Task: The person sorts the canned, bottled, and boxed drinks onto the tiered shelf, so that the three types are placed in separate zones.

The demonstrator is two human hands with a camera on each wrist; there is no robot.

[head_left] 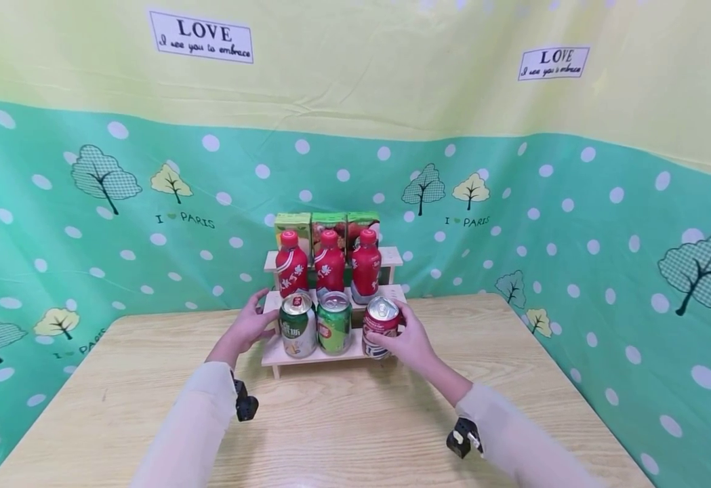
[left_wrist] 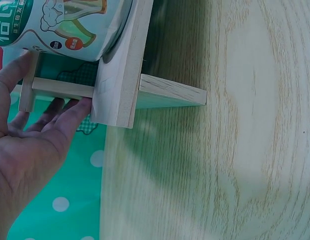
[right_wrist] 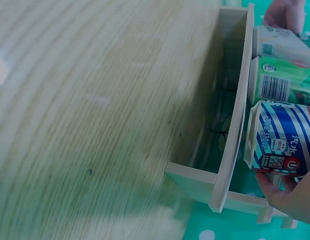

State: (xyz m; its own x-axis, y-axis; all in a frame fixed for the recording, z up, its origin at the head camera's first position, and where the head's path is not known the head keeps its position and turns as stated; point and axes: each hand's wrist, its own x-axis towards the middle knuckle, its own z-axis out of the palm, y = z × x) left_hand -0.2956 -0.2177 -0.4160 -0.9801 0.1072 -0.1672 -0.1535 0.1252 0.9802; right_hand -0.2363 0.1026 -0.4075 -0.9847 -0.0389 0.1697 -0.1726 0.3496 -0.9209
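Observation:
My right hand [head_left: 413, 346] grips a red, white and blue soda can [head_left: 382, 324] at the right end of a wooden tiered shelf's [head_left: 331, 359] bottom step. In the right wrist view, fingers [right_wrist: 267, 187] curl under the soda can [right_wrist: 282, 137], beside a green can. At the shelf's left end my left hand [head_left: 248, 331] has its fingers spread. One fingertip touches the bottom board [left_wrist: 115, 95] in the left wrist view, and the thumb reaches up near a green-and-white can [left_wrist: 80, 30]. A light green can [head_left: 334, 324] stands in the middle.
Three red bottles [head_left: 329, 264] with red caps stand on the middle step. Behind them, several small drink cartons [head_left: 329, 227] are on the top step. The shelf stands on a wood-grain table [head_left: 331, 420], with a green and yellow printed cloth [head_left: 306, 163] behind and around it.

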